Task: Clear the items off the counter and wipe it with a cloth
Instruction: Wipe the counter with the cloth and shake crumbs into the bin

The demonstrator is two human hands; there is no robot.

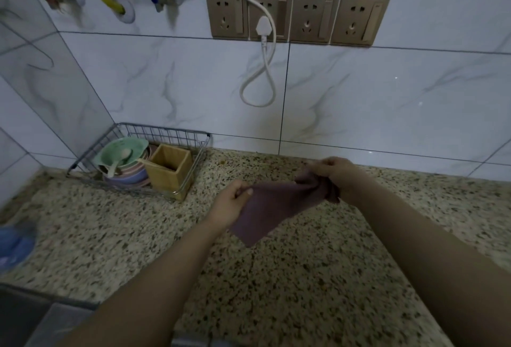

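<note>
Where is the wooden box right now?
The wooden box stands in the wire rack at the counter's back left corner, right beside the stacked bowls.

Two bare forearms of one person enter from the bottom edge, the left arm from about 7 o'clock and the right arm from about 4 o'clock. No sleeve covers either arm as far as the frame edge. Both wrists are bare. The left hand [231, 203] sits just left of centre; its thumbnail is short and unpainted, and it has no glove. The right hand [336, 174] sits toward 2 o'clock from centre, also ungloved, knuckles facing the camera. No rings can be made out in the dim light.
</note>
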